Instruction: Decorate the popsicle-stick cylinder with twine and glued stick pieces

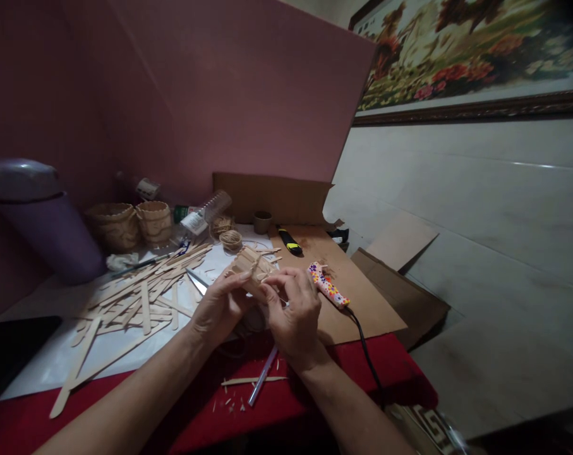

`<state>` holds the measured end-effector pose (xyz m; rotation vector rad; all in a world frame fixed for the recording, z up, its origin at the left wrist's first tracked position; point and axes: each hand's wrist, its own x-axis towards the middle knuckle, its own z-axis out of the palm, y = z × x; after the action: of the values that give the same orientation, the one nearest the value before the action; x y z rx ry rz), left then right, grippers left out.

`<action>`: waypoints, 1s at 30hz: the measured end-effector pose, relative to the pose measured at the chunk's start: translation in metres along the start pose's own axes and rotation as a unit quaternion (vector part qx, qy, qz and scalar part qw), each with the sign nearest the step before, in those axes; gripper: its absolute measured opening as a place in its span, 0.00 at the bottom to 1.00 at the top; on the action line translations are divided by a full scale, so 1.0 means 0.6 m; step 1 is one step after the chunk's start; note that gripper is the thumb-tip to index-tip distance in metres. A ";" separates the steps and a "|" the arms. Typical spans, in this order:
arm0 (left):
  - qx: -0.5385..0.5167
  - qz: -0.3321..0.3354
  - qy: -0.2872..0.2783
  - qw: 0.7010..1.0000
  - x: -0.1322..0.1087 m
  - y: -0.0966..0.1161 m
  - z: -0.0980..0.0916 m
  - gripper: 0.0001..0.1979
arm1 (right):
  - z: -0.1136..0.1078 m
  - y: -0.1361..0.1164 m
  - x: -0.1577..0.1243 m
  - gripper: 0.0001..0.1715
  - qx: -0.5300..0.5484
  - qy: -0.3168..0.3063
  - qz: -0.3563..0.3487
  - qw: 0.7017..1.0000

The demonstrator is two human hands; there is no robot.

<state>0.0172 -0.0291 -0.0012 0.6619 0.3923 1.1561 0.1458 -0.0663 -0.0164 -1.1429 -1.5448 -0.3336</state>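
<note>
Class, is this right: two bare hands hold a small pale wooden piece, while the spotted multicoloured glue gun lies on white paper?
No: the head view shows the spotted multicoloured glue gun lying on flat brown cardboard; the rest stands.

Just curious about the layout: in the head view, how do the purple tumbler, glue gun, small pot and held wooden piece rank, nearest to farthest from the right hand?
1. Wooden piece: at the right hand's fingertips.
2. Glue gun: just right of that hand.
3. Small pot: beyond it, slightly left.
4. Purple tumbler: far left.
</note>
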 end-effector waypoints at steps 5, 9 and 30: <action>0.009 0.019 -0.007 1.000 0.000 0.000 0.004 0.07 | 0.001 0.001 0.000 0.08 -0.041 0.006 -0.012 0.999; 0.031 0.049 -0.008 0.998 0.002 -0.001 0.004 0.07 | 0.004 0.000 0.000 0.08 -0.054 -0.001 -0.006 0.999; 0.091 0.103 0.042 0.990 0.003 -0.006 0.006 0.22 | 0.019 0.002 0.008 0.08 0.047 -0.004 0.191 0.980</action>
<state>0.0224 -0.0294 -0.0007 0.8293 0.5131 1.3580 0.1403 -0.0554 -0.0166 -1.3354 -1.2971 0.0023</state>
